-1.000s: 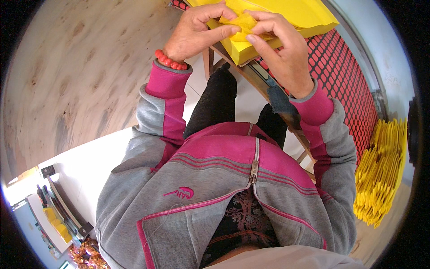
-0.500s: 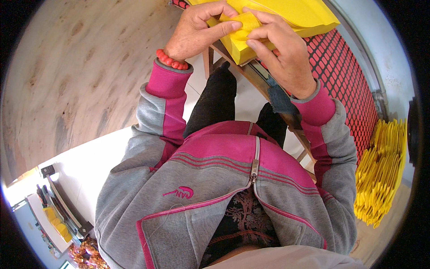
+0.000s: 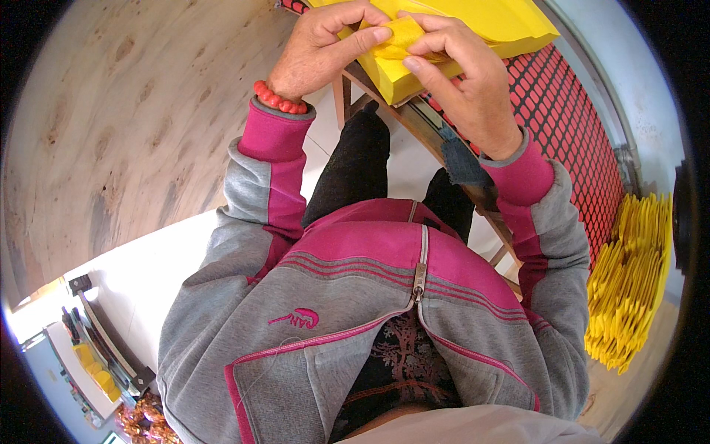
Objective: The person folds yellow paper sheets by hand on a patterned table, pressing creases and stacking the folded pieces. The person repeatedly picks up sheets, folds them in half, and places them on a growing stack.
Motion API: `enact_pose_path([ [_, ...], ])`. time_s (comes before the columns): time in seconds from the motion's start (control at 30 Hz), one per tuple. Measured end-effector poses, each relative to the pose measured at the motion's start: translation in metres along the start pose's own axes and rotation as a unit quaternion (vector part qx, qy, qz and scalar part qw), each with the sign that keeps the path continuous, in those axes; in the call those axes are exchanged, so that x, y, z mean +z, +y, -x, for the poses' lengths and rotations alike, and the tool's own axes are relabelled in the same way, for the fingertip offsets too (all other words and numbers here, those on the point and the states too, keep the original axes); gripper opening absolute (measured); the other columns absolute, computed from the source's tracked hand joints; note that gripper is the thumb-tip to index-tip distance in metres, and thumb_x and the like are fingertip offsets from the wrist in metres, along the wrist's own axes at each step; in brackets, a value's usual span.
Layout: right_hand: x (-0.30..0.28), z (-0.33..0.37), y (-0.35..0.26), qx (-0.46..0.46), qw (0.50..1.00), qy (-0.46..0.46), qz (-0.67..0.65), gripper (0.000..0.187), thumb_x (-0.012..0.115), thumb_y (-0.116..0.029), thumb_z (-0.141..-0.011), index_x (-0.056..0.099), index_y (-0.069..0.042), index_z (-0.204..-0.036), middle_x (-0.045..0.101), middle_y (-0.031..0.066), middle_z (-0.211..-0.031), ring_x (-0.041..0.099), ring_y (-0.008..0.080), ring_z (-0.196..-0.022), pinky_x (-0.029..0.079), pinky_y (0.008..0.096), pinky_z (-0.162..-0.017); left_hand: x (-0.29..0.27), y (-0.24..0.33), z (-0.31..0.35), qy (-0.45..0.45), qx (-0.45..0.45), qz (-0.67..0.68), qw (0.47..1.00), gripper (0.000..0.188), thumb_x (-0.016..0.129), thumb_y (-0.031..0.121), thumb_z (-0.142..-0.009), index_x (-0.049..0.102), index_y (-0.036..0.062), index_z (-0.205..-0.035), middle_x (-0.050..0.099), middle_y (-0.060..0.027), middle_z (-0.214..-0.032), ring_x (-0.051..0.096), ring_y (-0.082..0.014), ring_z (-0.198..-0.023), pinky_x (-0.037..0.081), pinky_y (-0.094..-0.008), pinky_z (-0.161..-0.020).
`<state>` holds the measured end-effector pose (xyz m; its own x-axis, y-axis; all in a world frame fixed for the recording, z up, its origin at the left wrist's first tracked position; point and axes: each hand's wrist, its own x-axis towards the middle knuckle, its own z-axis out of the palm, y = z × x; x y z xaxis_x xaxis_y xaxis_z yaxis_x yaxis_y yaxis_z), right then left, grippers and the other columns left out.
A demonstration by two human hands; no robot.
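My left hand (image 3: 323,46), with a red bead bracelet at its wrist, pinches the edge of a yellow fabric bag (image 3: 401,86) between thumb and fingers. From the other side my right hand (image 3: 470,78) grips the same bag, its index finger bent over the fabric and its thumb below. A small folded flap (image 3: 400,37) of the yellow cloth stands up between both hands. The bag's wider panel (image 3: 503,18) spreads out behind my fingers at the top of the view. Some right fingertips are hidden in the cloth.
Red and black patterned cloth (image 3: 566,111) covers the bench beneath the bag. At the right, by the wall, stands a stack of folded yellow pieces (image 3: 629,288). A large wooden board (image 3: 133,140) fills the left. Blue denim-like cloth (image 3: 464,159) hangs at the bench edge.
The yellow flap between my hands has shifted slightly left and stands more upright. Both hands have moved very little and keep their hold.
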<state>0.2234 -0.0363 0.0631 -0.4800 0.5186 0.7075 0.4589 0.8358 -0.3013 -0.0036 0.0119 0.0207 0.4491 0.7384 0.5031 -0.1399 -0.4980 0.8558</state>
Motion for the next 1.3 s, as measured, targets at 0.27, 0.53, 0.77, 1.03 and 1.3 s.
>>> enact_pose_path([
  [0.27, -0.020, -0.009, -0.015, -0.024, 0.997, 0.070, -0.025, 0.018, 0.077, -0.005, -0.083, 0.065, -0.001, -0.095, 0.069, 0.0194, -0.110, 0.071, 0.0303, -0.096, 0.055, 0.0333, -0.078, -0.001, -0.003, 0.000, 0.021, 0.019, -0.072, 0.997, 0.003, 0.069, 0.005, -0.096, 0.069, 0.0027, -0.095, 0.065, 0.0044, -0.086, 0.056, -0.0048, -0.079, 0.046, -0.0218, -0.069],
  [0.53, -0.016, 0.101, -0.067, 0.104, 0.969, -0.158, -0.157, 0.019, 0.067, -0.025, -0.092, 0.062, -0.009, -0.098, 0.063, 0.0102, -0.098, 0.065, 0.0297, -0.090, 0.053, 0.0391, -0.074, 0.007, -0.008, -0.002, 0.024, 0.083, -0.066, 0.994, 0.009, 0.071, -0.005, -0.092, 0.066, 0.0026, -0.094, 0.066, 0.0018, -0.095, 0.059, -0.0070, -0.085, 0.047, -0.0228, -0.077],
  [0.77, 0.007, 0.253, 0.016, 0.256, 0.933, -0.166, 0.192, 0.016, 0.065, -0.017, -0.093, 0.060, -0.005, -0.102, 0.062, 0.0159, -0.099, 0.063, 0.0371, -0.099, 0.050, 0.0491, -0.084, 0.010, -0.007, -0.003, 0.086, 0.039, -0.010, 0.995, 0.004, 0.068, 0.005, -0.098, 0.065, 0.0038, -0.096, 0.069, 0.0015, -0.096, 0.061, -0.0064, -0.084, 0.048, -0.0228, -0.075],
  [1.03, 0.006, 0.272, 0.039, 0.317, 0.909, -0.156, 0.222, 0.013, 0.066, -0.011, -0.091, 0.057, -0.002, -0.092, 0.060, 0.0188, -0.095, 0.061, 0.0381, -0.093, 0.047, 0.0477, -0.079, 0.023, -0.003, -0.011, 0.151, 0.035, 0.023, 0.988, 0.012, 0.065, -0.002, -0.097, 0.057, 0.0060, -0.101, 0.062, 0.0046, -0.088, 0.056, -0.0034, -0.077, 0.045, -0.0193, -0.069],
  [1.3, -0.019, 0.188, -0.042, 0.245, 0.935, -0.255, -0.001, 0.024, 0.075, -0.022, -0.086, 0.062, -0.005, -0.099, 0.065, 0.0127, -0.099, 0.067, 0.0346, -0.087, 0.054, 0.0441, -0.076, 0.017, -0.005, -0.005, 0.145, 0.032, 0.023, 0.989, 0.013, 0.060, -0.002, -0.098, 0.053, 0.0089, -0.099, 0.058, 0.0048, -0.087, 0.050, -0.0034, -0.074, 0.041, -0.0198, -0.065],
])
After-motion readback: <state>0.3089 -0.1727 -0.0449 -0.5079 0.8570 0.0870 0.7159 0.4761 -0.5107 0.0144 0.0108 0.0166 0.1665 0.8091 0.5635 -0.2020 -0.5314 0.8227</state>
